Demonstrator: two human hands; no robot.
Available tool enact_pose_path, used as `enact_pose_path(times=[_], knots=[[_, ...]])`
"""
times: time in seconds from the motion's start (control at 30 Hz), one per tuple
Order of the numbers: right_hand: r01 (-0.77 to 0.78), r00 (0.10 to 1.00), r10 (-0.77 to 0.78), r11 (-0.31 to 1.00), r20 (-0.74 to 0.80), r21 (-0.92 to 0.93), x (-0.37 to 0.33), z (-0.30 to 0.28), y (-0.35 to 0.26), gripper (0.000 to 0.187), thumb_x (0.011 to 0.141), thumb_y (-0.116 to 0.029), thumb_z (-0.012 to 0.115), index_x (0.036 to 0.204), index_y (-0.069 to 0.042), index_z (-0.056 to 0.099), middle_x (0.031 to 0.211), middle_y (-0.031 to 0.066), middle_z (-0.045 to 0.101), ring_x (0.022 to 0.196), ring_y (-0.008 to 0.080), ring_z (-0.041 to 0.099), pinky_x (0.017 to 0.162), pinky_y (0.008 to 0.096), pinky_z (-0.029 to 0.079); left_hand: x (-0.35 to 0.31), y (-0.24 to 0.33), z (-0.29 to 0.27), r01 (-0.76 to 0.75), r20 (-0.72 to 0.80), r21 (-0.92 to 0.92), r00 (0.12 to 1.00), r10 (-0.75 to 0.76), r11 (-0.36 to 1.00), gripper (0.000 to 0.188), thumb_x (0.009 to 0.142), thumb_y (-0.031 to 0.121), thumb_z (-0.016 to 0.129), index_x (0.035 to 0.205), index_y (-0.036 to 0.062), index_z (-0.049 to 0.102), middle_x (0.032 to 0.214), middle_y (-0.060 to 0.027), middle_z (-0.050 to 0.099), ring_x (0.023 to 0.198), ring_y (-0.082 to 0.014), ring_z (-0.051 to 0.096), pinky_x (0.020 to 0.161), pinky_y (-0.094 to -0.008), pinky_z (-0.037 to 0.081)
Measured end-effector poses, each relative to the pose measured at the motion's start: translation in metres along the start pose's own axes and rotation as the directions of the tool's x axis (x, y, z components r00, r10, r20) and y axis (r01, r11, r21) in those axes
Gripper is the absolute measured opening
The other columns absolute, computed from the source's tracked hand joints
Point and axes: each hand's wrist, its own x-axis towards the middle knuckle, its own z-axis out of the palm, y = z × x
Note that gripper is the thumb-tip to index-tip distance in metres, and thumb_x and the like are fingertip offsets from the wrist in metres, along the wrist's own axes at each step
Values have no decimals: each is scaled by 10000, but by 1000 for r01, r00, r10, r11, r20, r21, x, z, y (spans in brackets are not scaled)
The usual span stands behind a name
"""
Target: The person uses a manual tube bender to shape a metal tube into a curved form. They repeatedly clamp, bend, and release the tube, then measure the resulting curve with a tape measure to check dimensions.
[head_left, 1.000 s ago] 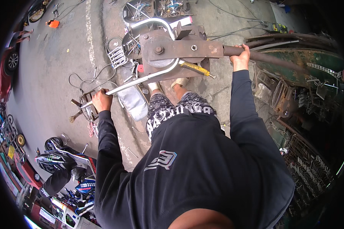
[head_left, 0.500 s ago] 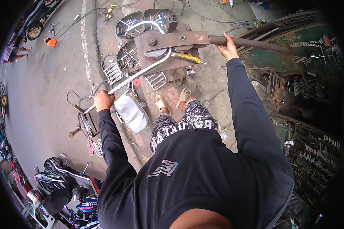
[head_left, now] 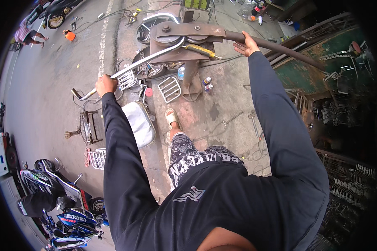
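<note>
Lettering: I see white-lettered shorts (head_left: 184, 152), black shirt (head_left: 247, 205) with pale logo (head_left: 189, 194).
Left hand (head_left: 106, 85): fingers clenched round silver tube (head_left: 148, 57).
Tube end: up at rusty bender (head_left: 188, 30).
Right hand (head_left: 250, 45): fingers spread, against dark lever (head_left: 280, 48).

My left hand (head_left: 106, 85) at ten o'clock, clenched; right hand (head_left: 249, 45) at one o'clock, fingers (head_left: 240, 49) loosely extended. Both arms (head_left: 270, 108) outstretched.

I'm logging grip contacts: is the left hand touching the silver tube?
Touching: the head view shows the left hand closed around the silver tube, which emerges on both sides.
</note>
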Motion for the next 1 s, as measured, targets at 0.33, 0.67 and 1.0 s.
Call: enact_pose_path(times=[0.33, 0.67, 1.0], knots=[[169, 963, -242, 888, 122, 428, 44, -1, 9, 540, 907, -158, 726, 1316, 16, 419, 1240, 207, 574, 1081, 416, 651, 857, 598, 614, -16, 4, -20, 72, -69, 51, 995, -69, 996, 304, 816, 280, 653, 1010, 79, 775, 1049, -224, 724, 1010, -381, 701, 916, -450, 548], [270, 904, -388, 846, 181, 460, 36, -1, 18, 416, 949, -170, 689, 1270, 7, 492, 1240, 189, 574, 1109, 384, 638, 854, 586, 619, -30, 7, -21, 103, -160, 65, 983, -92, 993, 346, 838, 282, 646, 1109, 88, 737, 1172, -203, 696, 1121, -360, 660, 964, -446, 525], [264, 905, -385, 843, 182, 469, 30, -3, 16, 410, 949, -167, 693, 1251, -3, 469, 1263, 178, 555, 1121, 371, 626, 884, 579, 619, -48, 14, -23, 140, -168, 83, 978, -125, 987, 352, 845, 271, 636, 1125, 81, 729, 1200, -204, 685, 1135, -358, 655, 969, -449, 523]])
